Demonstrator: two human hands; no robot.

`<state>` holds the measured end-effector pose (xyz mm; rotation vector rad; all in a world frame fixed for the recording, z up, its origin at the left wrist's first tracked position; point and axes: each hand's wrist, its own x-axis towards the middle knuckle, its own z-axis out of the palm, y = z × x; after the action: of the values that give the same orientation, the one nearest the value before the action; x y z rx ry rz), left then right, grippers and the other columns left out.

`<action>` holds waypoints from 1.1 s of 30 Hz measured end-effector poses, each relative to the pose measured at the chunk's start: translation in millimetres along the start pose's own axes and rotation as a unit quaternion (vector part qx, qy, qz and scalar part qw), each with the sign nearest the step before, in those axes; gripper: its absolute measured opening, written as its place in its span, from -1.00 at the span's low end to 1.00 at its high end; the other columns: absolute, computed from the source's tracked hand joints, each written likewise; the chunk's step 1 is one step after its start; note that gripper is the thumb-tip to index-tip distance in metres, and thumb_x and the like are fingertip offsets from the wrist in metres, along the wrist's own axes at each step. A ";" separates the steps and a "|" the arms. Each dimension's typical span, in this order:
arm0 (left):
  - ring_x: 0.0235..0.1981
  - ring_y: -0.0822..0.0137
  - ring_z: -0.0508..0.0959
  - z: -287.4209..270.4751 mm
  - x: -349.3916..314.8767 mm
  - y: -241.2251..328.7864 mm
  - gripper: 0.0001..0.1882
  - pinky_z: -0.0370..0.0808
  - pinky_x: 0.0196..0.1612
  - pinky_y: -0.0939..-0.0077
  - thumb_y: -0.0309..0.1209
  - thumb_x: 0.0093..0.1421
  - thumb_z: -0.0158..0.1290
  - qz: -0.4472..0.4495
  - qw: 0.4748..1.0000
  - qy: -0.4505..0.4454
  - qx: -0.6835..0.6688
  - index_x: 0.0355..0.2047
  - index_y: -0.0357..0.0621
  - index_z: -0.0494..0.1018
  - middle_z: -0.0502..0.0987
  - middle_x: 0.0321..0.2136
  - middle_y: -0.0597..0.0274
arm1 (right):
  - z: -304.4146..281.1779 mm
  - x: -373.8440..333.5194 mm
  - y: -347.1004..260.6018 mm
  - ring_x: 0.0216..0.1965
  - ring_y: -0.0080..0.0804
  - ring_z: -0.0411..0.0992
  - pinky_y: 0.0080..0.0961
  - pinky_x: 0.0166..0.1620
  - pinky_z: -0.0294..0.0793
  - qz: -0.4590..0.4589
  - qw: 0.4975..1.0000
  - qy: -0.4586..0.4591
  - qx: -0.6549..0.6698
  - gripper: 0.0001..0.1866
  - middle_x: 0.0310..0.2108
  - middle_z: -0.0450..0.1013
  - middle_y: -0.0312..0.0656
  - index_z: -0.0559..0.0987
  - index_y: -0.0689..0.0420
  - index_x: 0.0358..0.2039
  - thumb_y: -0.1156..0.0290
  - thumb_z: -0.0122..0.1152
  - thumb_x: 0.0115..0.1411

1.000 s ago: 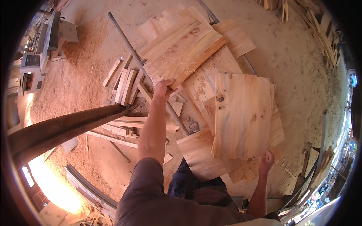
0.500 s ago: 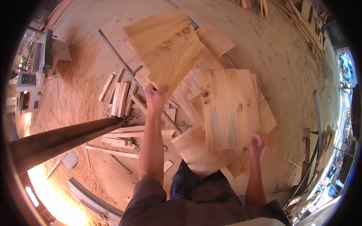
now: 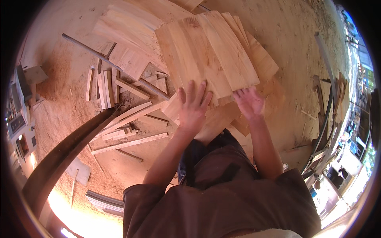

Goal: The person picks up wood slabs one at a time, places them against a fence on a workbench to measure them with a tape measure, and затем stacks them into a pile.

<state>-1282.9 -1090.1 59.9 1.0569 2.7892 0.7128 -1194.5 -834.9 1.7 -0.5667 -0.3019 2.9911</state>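
Both palms press flat on the near edge of a wide pine board topping the plank stack: left hand spread wide, right hand likewise (neither curls around anything). With no real grip, the board could skid sideways off the stack toward the offcut strips left of it.

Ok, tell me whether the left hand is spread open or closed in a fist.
Spread open. The left hand shows its fingers fanned apart, resting against the near edge of the wooden boards, not curled around them.
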 end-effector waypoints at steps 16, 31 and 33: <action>0.39 -0.19 0.19 8.9 10.0 -44.3 -0.26 0.22 0.36 0.00 -0.39 0.12 0.33 -0.084 0.966 0.114 -0.215 0.31 -0.17 0.32 0.20 0.37 -0.25 | 8.0 5.6 41.1 -0.14 -0.15 0.58 -0.17 -0.01 0.56 -0.036 0.948 0.258 -0.183 -0.59 -0.21 0.60 -0.07 0.58 0.29 -0.12 0.74 0.32 -0.06; 0.16 0.16 0.48 -69.6 49.6 -15.1 -0.29 0.33 0.32 0.24 -0.67 0.19 0.04 -0.171 0.618 0.056 -0.765 0.36 -0.43 0.15 0.49 0.12 0.03 | -46.2 -162.3 -126.0 0.09 -0.16 0.50 -0.26 0.12 0.50 -0.004 0.897 0.144 -0.417 -0.24 0.10 0.51 -0.02 0.40 0.31 0.24 0.58 0.32 -0.07; 0.20 0.13 0.45 -63.6 38.5 18.7 -0.30 0.30 0.35 0.20 -0.66 0.16 0.08 -0.167 0.641 0.004 -0.750 0.34 -0.42 0.20 0.48 0.15 0.03 | -14.8 -188.4 -138.2 0.10 -0.21 0.49 -0.32 0.13 0.48 -0.084 0.956 0.112 -0.258 -0.25 0.11 0.50 -0.02 0.40 0.32 0.24 0.57 0.30 -0.05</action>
<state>-1315.2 -1078.3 128.4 0.1045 1.2260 2.1724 -1008.1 -719.3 83.6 -0.8622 -1.0649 2.6381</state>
